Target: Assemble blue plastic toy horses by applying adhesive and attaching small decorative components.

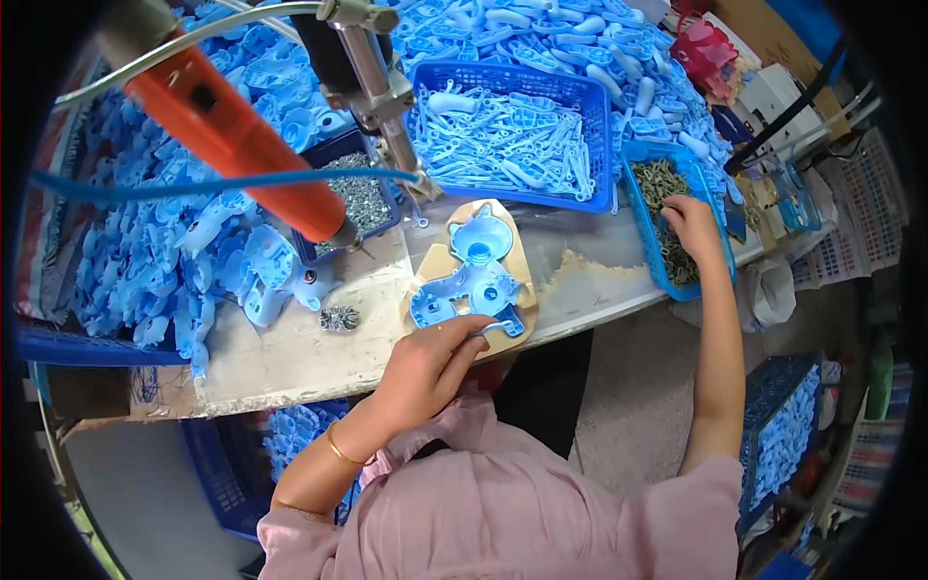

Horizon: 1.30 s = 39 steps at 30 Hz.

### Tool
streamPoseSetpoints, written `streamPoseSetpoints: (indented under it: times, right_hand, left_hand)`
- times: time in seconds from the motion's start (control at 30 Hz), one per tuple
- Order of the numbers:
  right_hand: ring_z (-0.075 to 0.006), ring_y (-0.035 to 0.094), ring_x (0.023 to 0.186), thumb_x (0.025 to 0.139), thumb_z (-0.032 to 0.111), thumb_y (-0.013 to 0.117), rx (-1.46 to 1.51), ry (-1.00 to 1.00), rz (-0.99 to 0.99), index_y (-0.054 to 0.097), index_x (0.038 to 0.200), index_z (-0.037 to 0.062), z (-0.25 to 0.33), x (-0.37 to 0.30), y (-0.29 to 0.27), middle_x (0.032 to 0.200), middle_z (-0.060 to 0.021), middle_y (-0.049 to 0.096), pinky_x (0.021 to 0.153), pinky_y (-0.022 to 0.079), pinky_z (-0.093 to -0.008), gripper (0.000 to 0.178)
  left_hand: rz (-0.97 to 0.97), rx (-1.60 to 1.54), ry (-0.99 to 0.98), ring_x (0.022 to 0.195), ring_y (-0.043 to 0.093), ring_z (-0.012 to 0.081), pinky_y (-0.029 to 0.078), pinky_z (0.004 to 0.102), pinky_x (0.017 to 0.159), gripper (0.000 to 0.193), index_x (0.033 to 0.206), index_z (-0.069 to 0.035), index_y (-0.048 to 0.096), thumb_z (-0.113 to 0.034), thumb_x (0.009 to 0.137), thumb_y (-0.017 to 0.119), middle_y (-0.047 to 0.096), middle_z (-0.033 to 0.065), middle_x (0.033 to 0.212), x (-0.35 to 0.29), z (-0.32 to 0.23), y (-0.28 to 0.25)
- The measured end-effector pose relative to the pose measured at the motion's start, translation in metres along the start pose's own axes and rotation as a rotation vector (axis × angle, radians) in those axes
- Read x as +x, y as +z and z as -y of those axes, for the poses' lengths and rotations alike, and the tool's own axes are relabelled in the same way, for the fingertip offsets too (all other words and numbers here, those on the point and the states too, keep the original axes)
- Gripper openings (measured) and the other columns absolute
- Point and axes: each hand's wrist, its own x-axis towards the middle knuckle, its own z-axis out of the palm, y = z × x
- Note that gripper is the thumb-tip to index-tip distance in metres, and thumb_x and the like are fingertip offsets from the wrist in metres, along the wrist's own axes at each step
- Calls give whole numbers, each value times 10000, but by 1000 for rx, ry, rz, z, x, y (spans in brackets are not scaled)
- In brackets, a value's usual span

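A blue plastic toy shell half [454,280], hollow side up, lies in a tan fixture block [517,246] at the table's front edge. My left hand [430,367] is closed at the fixture's near end, its thumb and forefinger pinching a small light-blue plastic piece [498,327] over the shell. At the right, my right hand [691,230] reaches into a bright blue basket [715,208] of small greenish-grey parts [660,182]. Its fingers are drawn together among those parts, and what they hold is hidden.
An orange power screwdriver [237,145] hangs from a metal arm at the left, above a dark blue tray [307,256] of screws. A small screw pile [338,318] lies on the table. Behind stands a blue basket [512,198] of thin blue parts. Blue shells [145,232] heap at left.
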Motion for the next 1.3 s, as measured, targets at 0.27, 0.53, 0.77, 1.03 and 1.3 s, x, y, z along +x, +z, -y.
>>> streamPoseSetpoints:
  times: [0.27,0.53,0.77,1.03,1.3]
  right_hand:
    - [-89,626,680,1007,177,611,482,228,45,722,1181,16,42,-10,-32,884,-48,713,620,520,-243,262]
    - [-66,615,791,971,106,655,956,-35,482,721,1156,0,202,-47,-28,906,-14,695,706,515,-241,223]
    - [-62,620,766,943,73,681,1078,-41,756,721,1087,5,247,-61,-18,885,-13,695,673,487,-221,164]
    - [-52,609,708,951,108,689,894,-36,712,732,1034,6,262,-73,-18,847,-10,692,613,472,-213,138]
    - [-57,598,697,955,95,675,995,-71,986,722,1021,0,250,-66,-21,813,0,662,595,474,-222,124]
  left_hand:
    - [15,-258,-148,829,622,102,492,254,735,223,1205,14,621,-116,1038,549,701,65,927,3,0,-5]
    - [-25,-461,-221,770,561,59,433,221,685,197,1173,-13,576,-160,1044,560,594,-2,832,13,3,-6]
    - [53,-473,-228,735,551,63,443,235,666,144,1049,-27,527,-157,1032,588,576,-1,815,21,0,-7]
    - [-84,-101,-72,702,591,97,469,265,637,143,1034,-38,564,-154,996,638,634,49,805,11,3,-2]
    - [132,-344,-184,727,575,79,471,261,665,144,1083,-25,626,-138,993,627,628,14,818,9,0,-13]
